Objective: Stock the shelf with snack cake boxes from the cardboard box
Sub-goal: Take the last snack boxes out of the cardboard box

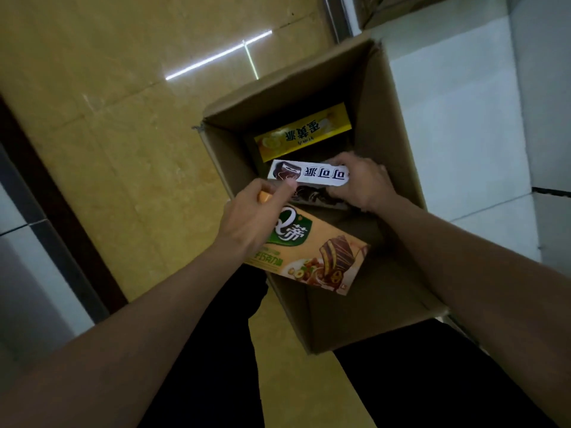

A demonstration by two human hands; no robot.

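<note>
Both hands in open brown cardboard box [380,125]: R hand [363,183] gripping white snack cake box [309,174] w/ L hand [251,217] pinching its left end, orange snack cake box [312,257] near, yellow snack cake box [304,132] far.

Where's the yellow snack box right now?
In the head view, the yellow box lies deep inside the open cardboard box, at its far end, just beyond the white box that both hands grip.

glossy yellow tile floor [108,118] with a bright light streak [216,55]
</note>
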